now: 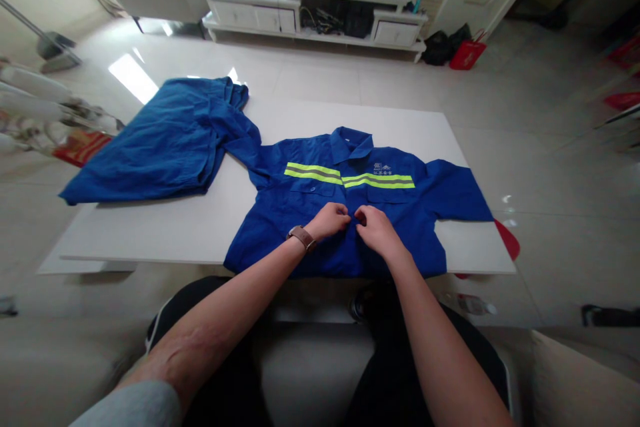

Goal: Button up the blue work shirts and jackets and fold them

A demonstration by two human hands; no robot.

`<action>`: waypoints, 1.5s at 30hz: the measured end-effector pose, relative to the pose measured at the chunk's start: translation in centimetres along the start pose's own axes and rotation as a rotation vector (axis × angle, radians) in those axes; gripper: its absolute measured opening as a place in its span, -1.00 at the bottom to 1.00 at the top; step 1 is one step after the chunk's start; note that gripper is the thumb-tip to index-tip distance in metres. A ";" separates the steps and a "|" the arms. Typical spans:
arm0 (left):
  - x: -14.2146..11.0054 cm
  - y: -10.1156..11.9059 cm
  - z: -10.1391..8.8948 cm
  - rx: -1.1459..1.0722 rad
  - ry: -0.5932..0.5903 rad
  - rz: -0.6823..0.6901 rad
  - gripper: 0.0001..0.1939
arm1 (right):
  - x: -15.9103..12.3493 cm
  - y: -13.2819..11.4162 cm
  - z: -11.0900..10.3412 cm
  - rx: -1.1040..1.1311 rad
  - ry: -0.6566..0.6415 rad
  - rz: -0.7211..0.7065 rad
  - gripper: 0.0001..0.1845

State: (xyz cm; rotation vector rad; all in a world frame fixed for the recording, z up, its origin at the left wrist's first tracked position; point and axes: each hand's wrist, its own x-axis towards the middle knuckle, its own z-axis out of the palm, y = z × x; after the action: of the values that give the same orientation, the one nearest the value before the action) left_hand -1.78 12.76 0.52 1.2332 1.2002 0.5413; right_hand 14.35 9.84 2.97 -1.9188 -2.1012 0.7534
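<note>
A blue work jacket (310,147) lies face up on the white table, its collar pointing away from me. Yellow and grey reflective strips cross its chest, and white lettering sits above the strip on the right. My left hand (330,220), below a brown-strapped watch, pinches the front edge of the jacket at its middle. Close beside it, my right hand (373,225) has its fingers curled on the other side of the front opening. The small part between the fingertips is too fine to make out. The jacket's lower hem hangs at the table's near edge.
More folded blue clothing (150,140) is heaped at the table's left, touching the jacket's sleeve. The white table (410,123) stands before my knees. Beyond the tiled floor is a white TV cabinet (250,15) with small items; a red bag (467,53) stands right of it.
</note>
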 end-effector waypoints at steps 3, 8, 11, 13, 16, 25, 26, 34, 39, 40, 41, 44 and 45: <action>-0.1 0.1 -0.1 0.032 -0.003 0.005 -0.90 | -0.2 -0.2 -0.3 -0.032 -0.027 -0.019 -0.78; 0.0 -0.1 -0.2 0.036 -0.010 0.014 -0.84 | -0.3 -0.6 -0.5 -0.061 -0.050 -0.026 -0.81; 0.1 -0.4 -0.1 0.037 0.000 0.020 -0.80 | -0.4 -0.7 -0.5 -0.061 -0.049 -0.024 -0.83; 0.1 -0.4 -0.2 0.056 0.008 0.023 -0.80 | -0.5 -0.8 -0.6 -0.056 -0.041 -0.022 -0.83; -0.2 0.0 -0.3 0.107 0.008 0.034 -0.77 | -0.6 -0.8 -0.7 -0.054 -0.033 -0.026 -0.85; -0.4 0.3 -0.2 0.064 0.011 0.034 -0.76 | -0.6 -0.9 -0.8 -0.077 -0.038 -0.025 -0.87; -0.3 0.2 -0.1 0.025 0.011 0.027 -0.78 | -0.6 -0.9 -0.8 -0.080 -0.039 -0.024 -0.87; -0.4 0.6 0.2 -0.143 0.051 -0.023 -0.79 | -0.7 -1.3 -1.1 -0.072 -0.035 -0.009 -0.90; -0.4 0.7 0.3 -0.140 0.047 -0.009 -0.76 | -1.1 -2.0 -1.6 -0.080 -0.023 0.011 -0.88; -0.4 0.7 0.3 -0.137 0.035 -0.002 -0.76 | -1.1 -2.1 -1.7 -0.087 -0.022 0.019 -0.87; -0.4 0.6 0.3 -0.136 0.025 0.004 -0.76 | -1.2 -2.2 -1.8 -0.094 -0.023 0.025 -0.86; -0.6 0.5 0.2 -0.133 0.014 0.014 -0.74 | -1.2 -2.4 -1.9 -0.112 -0.029 0.035 -0.85; -0.6 0.5 0.2 -0.129 0.016 0.021 -0.72 | -1.2 -2.4 -1.9 -0.115 -0.031 0.038 -0.85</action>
State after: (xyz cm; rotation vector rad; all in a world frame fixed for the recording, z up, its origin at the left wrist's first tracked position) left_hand -1.65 12.33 1.19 1.1350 1.1489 0.6354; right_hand 13.31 9.03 6.01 -2.0236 -2.1770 0.6879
